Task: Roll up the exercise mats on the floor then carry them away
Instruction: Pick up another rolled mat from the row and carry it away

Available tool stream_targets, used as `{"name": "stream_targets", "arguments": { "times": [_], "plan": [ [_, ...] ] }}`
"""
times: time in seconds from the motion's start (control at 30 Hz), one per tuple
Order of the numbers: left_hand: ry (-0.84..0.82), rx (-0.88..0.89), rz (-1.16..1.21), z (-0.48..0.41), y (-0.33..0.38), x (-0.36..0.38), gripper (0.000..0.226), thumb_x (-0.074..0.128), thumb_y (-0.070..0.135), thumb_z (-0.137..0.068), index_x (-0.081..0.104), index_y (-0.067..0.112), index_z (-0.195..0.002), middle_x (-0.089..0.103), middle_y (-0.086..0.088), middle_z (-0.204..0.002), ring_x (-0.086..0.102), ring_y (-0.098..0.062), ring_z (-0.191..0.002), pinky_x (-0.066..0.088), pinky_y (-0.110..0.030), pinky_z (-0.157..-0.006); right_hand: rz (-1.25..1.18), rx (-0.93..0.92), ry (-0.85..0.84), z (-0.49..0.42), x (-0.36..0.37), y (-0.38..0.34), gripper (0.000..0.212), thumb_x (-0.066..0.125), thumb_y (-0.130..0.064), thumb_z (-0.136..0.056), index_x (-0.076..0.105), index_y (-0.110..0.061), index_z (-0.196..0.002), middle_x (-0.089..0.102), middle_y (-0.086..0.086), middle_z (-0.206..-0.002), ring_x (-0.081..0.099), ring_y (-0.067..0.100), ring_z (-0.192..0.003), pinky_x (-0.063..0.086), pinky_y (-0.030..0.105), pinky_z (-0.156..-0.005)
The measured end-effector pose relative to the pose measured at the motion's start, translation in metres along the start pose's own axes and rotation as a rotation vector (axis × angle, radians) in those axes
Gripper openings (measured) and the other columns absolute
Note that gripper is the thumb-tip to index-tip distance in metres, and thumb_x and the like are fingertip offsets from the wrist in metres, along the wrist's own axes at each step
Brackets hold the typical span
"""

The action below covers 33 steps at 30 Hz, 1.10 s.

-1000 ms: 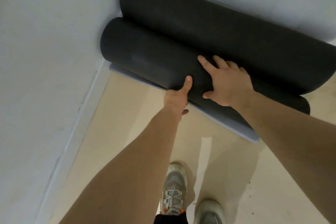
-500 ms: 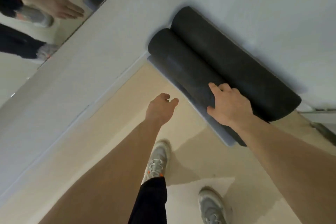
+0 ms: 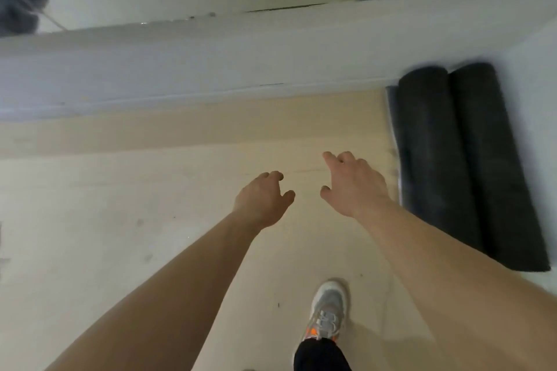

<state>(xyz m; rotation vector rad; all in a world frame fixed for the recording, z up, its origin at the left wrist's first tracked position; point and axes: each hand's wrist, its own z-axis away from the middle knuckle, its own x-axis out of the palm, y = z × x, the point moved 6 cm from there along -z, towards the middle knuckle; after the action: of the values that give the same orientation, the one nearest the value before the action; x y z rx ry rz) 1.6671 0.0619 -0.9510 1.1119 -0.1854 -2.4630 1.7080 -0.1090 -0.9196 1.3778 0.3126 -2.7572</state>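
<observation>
Left hand (image 3: pixel 265 199) and right hand (image 3: pixel 355 187) hang loose, empty. Unheld, the rolled mats (image 3: pixel 488 166) at the floor's corner could unroll

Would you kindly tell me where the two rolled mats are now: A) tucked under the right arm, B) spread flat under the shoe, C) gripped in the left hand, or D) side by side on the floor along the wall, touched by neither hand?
D: the rolled mats lie side by side along the wall, and the left hand and right hand hover empty over the floor.
</observation>
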Motion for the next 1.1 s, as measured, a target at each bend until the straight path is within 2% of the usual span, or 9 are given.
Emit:
{"name": "stream_targets", "arguments": {
  "times": [0.23,0.47,0.6,0.77,0.9,1.1],
  "plan": [
    [0.118,-0.267,0.222,0.144,-0.242,-0.013,0.055,0.051,0.047,-0.102,0.044,0.021,-0.15,0.052,0.0,-0.147,0.053,-0.024,-0.132,0.047,-0.04,-0.104,0.223,-0.312,-0.082,0.049,0.051,-0.244,0.065,0.056,-0.041,-0.098,0.03,-0.025,-0.155,0.044,0.008,-0.143,0.051,0.034,-0.125,0.047,0.042,-0.09],
    [0.21,-0.586,0.39,0.357,-0.472,0.018,0.053,0.05,0.046,-0.103,0.045,0.02,-0.149,0.052,-0.001,-0.146,0.053,-0.022,-0.13,0.046,-0.037,-0.101,0.378,-0.659,-0.175,0.173,0.135,-0.491,0.064,0.053,-0.041,-0.099,0.031,-0.024,-0.156,0.041,0.008,-0.15,0.049,0.033,-0.13,0.048,0.043,-0.096],
    [0.252,-0.732,0.468,0.457,-0.557,0.042,0.054,0.05,0.046,-0.102,0.045,0.019,-0.149,0.053,-0.002,-0.145,0.054,-0.023,-0.129,0.046,-0.036,-0.1,0.437,-0.812,-0.214,0.241,0.177,-0.597,0.064,0.052,-0.04,-0.099,0.03,-0.024,-0.157,0.038,0.006,-0.153,0.047,0.032,-0.132,0.047,0.042,-0.094],
    [0.312,-0.857,0.612,0.53,-0.634,0.064,0.053,0.05,0.044,-0.102,0.046,0.019,-0.149,0.053,-0.001,-0.145,0.054,-0.021,-0.128,0.047,-0.037,-0.1,0.56,-0.935,-0.265,0.288,0.228,-0.69,0.06,0.051,-0.04,-0.099,0.033,-0.025,-0.154,0.04,0.004,-0.15,0.049,0.031,-0.128,0.049,0.04,-0.09],
    [0.3,-0.943,0.705,0.558,-0.695,0.08,0.053,0.048,0.043,-0.102,0.045,0.019,-0.15,0.051,0.0,-0.146,0.054,-0.02,-0.128,0.047,-0.037,-0.1,0.657,-1.025,-0.296,0.298,0.269,-0.761,0.059,0.05,-0.04,-0.098,0.034,-0.025,-0.153,0.042,0.004,-0.147,0.051,0.03,-0.124,0.051,0.04,-0.086],
    [0.268,-1.034,0.815,0.561,-0.79,0.08,0.053,0.047,0.043,-0.102,0.045,0.02,-0.15,0.049,0.003,-0.148,0.053,-0.018,-0.129,0.046,-0.035,-0.1,0.724,-1.029,-0.369,0.273,0.312,-0.865,0.058,0.051,-0.039,-0.098,0.036,-0.024,-0.152,0.042,0.003,-0.146,0.052,0.029,-0.123,0.051,0.039,-0.086]
  ]
}}
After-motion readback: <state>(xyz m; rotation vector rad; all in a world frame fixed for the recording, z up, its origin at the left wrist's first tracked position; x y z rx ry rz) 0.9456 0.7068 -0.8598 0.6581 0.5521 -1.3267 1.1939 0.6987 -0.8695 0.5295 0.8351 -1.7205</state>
